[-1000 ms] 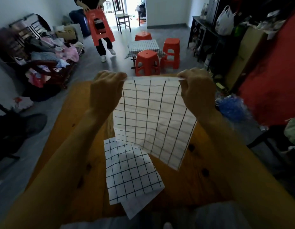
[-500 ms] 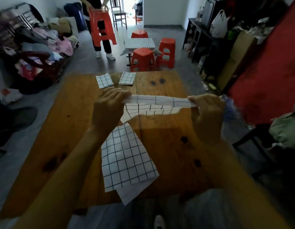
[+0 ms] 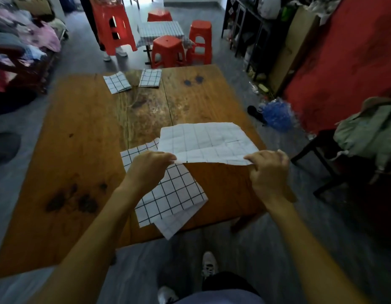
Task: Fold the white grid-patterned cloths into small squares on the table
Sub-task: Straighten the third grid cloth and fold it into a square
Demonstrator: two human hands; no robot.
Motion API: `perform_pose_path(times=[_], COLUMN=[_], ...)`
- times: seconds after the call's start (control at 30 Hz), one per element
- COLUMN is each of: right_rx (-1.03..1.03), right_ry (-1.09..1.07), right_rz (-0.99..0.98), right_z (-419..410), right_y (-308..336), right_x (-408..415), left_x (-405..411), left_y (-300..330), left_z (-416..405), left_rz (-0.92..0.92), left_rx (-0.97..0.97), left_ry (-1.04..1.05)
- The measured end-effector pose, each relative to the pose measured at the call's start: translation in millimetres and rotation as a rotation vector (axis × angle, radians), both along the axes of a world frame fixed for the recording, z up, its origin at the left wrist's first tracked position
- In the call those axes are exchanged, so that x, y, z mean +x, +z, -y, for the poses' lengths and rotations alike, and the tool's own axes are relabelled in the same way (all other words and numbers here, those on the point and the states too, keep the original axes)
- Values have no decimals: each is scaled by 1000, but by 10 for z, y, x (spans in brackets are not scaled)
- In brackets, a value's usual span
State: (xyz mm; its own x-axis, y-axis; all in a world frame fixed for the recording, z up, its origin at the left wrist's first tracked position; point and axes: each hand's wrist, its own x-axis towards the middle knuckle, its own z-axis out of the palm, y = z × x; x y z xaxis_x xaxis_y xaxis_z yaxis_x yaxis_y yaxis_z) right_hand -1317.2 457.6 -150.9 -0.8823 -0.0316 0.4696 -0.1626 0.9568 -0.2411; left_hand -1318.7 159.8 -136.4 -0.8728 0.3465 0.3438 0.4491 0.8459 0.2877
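A white grid-patterned cloth (image 3: 206, 142) lies spread out over the right part of the wooden table (image 3: 80, 137), its near edge lifted. My left hand (image 3: 149, 168) pinches its near left corner and my right hand (image 3: 268, 170) pinches its near right corner. Under my left hand a second grid cloth (image 3: 172, 198) lies flat, its corner hanging over the table's near edge. Two small folded grid squares sit at the far side, one on the left (image 3: 117, 82) and one beside it (image 3: 150, 78).
Red plastic stools (image 3: 167, 51) and a small covered table (image 3: 160, 31) stand beyond the wooden table. A person's legs show behind a tilted red stool (image 3: 112, 29). A chair with a green bag (image 3: 370, 132) stands right. My shoes (image 3: 208, 265) are below.
The cloth, held up in the air a second ago, has come down and been laid out flat over the table's right part. Both hands moved down and toward me, keeping their corners.
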Motion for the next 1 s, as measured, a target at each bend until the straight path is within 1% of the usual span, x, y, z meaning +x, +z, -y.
perform_pose_path(times=[0.1, 0.2, 0.4, 0.57, 0.67, 0.8, 1.0], right_rx=[-3, 2, 52, 67, 101, 131, 125], right_ry=[-27, -40, -71, -49, -23, 0, 64], right_rz=[66, 97, 160, 262, 359, 504, 625], right_z=[26, 47, 43, 19, -1, -35, -4], right_y=[-78, -118, -231, -294, -391, -621, -1055], right_x=[88, 91, -195, -870, -1365, -1942, -2521], left_x=[16, -43, -255, -701, -1069, -1596, -2136], left_y=[-58, -113, -226, -307, -365, -491, -866], left_z=[48, 159, 254, 252, 212, 67, -49], left_rz=[95, 153, 238, 282, 298, 324, 417], left_rx=[16, 50, 65, 65, 57, 4, -74], left_ry=[10, 42, 111, 182, 216, 312, 450])
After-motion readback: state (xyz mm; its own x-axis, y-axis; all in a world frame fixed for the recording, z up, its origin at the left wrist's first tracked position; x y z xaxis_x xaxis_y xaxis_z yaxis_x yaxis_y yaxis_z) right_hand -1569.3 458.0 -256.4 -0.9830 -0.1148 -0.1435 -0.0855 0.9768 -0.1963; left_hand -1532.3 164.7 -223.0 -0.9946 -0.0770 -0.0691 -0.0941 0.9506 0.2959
